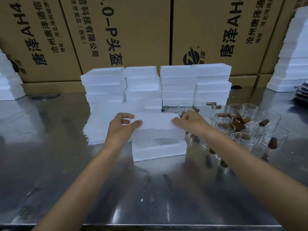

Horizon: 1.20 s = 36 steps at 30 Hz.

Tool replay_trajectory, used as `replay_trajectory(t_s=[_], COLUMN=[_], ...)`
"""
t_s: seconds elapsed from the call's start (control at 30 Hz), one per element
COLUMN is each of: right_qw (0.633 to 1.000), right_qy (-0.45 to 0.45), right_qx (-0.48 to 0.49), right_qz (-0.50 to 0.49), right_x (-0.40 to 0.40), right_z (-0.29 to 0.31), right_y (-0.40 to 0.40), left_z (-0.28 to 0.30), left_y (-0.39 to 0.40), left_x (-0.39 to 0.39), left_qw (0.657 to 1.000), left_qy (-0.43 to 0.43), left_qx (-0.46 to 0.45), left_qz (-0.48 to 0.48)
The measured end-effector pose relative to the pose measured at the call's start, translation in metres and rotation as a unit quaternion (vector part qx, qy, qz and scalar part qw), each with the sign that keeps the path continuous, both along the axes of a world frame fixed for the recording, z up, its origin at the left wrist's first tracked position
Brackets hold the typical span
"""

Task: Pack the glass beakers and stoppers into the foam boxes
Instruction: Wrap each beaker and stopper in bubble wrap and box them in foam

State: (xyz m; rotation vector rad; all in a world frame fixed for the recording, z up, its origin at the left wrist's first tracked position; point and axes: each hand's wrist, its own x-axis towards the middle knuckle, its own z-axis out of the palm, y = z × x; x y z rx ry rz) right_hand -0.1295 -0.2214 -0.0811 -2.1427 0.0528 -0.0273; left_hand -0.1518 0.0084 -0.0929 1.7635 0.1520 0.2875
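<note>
- Left hand [122,125] grips the left end of a white foam lid [156,125], thumb on top, fingers curled behind; right hand [191,123] pinches its right end
- The lid's long axis runs left to right, level, just above an open foam box [158,150] aligned the same way; the box's contents are too washed out to tell
- Right of the box, glass beakers [245,124] stand upright toward the bench's [58,155] right side, brown stoppers [240,125] in and among them; some are hidden by the right forearm
- Stacked foam boxes [166,84] behind; cardboard cartons [133,30] beyond, tops cut off
</note>
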Motion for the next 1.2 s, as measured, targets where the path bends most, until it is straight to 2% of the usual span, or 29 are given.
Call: replay_trajectory(t_s=[0.17,0.3,0.47,0.67,0.8,0.9,1.1,1.2], right_qw=[0.998,0.999,0.999,0.996,0.994,0.992,0.995,0.994], right_qy=[-0.016,-0.026,0.041,0.075,0.109,0.12,0.085,0.106], right_qx=[0.043,0.037,0.013,0.047,0.015,-0.01,-0.044,0.005], right_qz=[-0.031,-0.031,-0.02,0.005,0.018,0.021,0.02,0.018], right_x=[0.001,0.001,0.004,0.002,-0.011,-0.018,-0.031,-0.032], right_z=[-0.001,-0.004,-0.017,-0.029,-0.027,-0.025,-0.034,-0.031], right_y=[0.0,-0.001,-0.005,-0.001,-0.011,-0.018,-0.014,-0.013], left_z=[0.002,-0.003,-0.014,-0.019,-0.021,-0.028,-0.035,-0.027], left_y=[0.009,0.014,0.011,0.003,0.0,-0.006,-0.018,-0.018], left_x=[-0.004,-0.008,-0.012,-0.016,-0.024,-0.03,-0.039,-0.04], left_qw=[0.999,0.998,0.997,0.993,0.99,0.991,0.996,0.994], left_qy=[0.006,0.012,0.031,0.057,0.07,0.073,0.042,0.06], left_qx=[-0.037,-0.047,-0.047,-0.066,-0.082,-0.07,-0.051,-0.043], left_qz=[-0.018,-0.031,-0.061,-0.084,-0.092,-0.087,-0.059,-0.083])
